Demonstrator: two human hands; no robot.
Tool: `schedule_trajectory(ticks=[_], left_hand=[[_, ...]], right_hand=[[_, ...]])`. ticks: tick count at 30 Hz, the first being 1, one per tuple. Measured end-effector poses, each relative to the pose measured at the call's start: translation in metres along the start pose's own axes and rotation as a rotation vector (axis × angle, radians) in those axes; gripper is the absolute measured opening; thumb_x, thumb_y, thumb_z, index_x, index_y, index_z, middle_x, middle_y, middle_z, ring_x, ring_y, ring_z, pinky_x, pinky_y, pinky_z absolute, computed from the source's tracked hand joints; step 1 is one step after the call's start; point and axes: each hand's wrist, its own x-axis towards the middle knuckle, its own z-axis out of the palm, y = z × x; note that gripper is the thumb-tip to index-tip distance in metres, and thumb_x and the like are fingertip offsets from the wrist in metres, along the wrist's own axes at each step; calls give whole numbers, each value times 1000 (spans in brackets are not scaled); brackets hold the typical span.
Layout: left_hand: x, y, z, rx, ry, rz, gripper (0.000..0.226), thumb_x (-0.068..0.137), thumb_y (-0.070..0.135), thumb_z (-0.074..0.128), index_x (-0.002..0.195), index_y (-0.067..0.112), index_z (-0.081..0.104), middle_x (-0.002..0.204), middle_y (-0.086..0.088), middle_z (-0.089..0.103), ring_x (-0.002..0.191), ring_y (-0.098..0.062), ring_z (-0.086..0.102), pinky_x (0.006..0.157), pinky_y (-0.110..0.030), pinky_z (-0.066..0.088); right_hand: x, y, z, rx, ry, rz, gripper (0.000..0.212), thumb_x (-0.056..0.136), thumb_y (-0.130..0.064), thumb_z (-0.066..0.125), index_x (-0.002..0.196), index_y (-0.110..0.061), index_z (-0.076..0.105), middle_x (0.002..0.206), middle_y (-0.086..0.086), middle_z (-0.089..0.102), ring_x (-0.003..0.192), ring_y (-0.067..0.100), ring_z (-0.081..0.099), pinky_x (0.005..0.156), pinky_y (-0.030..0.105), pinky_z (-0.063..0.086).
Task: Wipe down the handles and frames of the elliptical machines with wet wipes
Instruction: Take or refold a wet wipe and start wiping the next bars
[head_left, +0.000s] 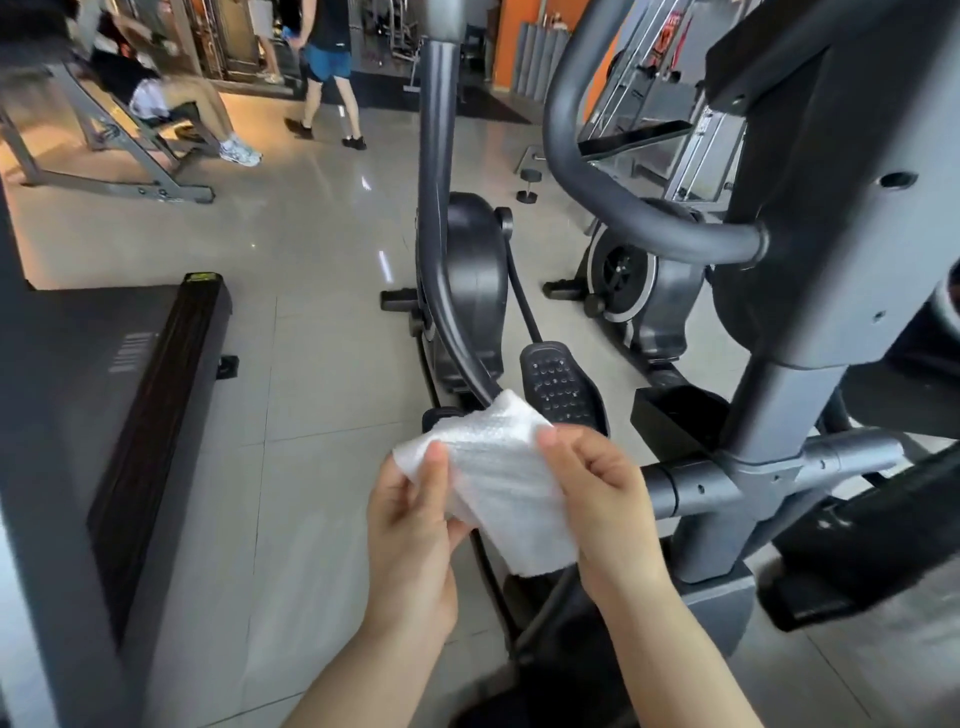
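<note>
Beside the elliptical machine (779, 291), both hands (511, 504) pinch one wet wipe (498, 478).

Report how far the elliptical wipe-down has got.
Done: nothing on the machine looks wiped for certain; no wet streaks show. In hand: the left hand and right hand pinch a white wipe between them, off the machine. Left: the curved handle, the loop handle and the frame post.

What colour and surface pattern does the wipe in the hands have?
White, with a fine embossed dotted texture: the white textured wet wipe, clearest in the head view.
</note>
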Motion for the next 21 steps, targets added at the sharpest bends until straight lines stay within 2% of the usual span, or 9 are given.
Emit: schedule_trajectory(ticks=[2,3,5,7,9,12,14,18,21], left_hand=[[4,-1,-8,25,89,45,13,80,36,61,76,24,65,78,4,68,77,-14,63,63,-27,52],[6,0,-12,32,115,69,15,82,37,63,72,25,64,78,1,66,79,-17,61,68,-31,51],[9,2,-21,74,135,130,21,87,37,65,71,25,65,80,-5,62,82,-23,58,76,-42,47],[14,4,-31,115,159,175,21,91,33,61,74,21,64,77,-1,63,79,-18,58,75,-39,47],[19,8,-38,160,139,172,19,94,25,59,77,19,64,72,6,64,75,-11,58,72,-31,48],[22,15,-45,232,40,133,16,94,21,59,79,17,65,74,5,63,76,-10,58,71,-27,48],[23,18,-47,247,2,106,16,94,20,58,83,15,67,79,4,66,80,-11,61,72,-28,51],[24,25,-52,237,-14,38,21,100,20,50,89,15,68,84,3,69,78,-9,65,59,-23,56],[23,29,-54,238,-17,-8,22,100,21,50,90,15,69,81,4,69,72,-8,65,53,-22,54]], right_hand=[[-2,2,0,24,-2,-22,9,86,-23,73,78,-19,73,71,6,59,72,22,53,71,35,43],[-3,5,-1,22,1,-38,5,84,-20,75,80,-19,73,68,6,57,68,20,50,69,31,41],[-5,5,-2,44,19,-43,8,86,-3,70,85,-11,69,60,-3,58,54,6,48,58,15,38],[-5,3,-5,130,9,8,19,86,11,61,87,-8,62,65,-3,62,51,3,52,50,11,40],[-4,-1,-11,217,-30,80,25,85,14,58,86,-11,59,68,0,60,58,8,56,51,14,44],[-2,-6,-18,209,-108,112,25,83,12,59,89,-12,60,69,2,62,62,13,60,52,20,49],[-2,-9,-20,139,-162,77,23,81,8,62,92,-12,63,72,1,63,67,16,62,59,26,52],[-1,-10,-27,-137,-130,-36,13,84,-1,67,90,-12,67,70,-5,60,71,9,54,68,18,44],[0,-10,-34,-144,-129,-1,8,79,-13,75,86,-14,73,79,-2,64,78,11,55,74,20,42]])
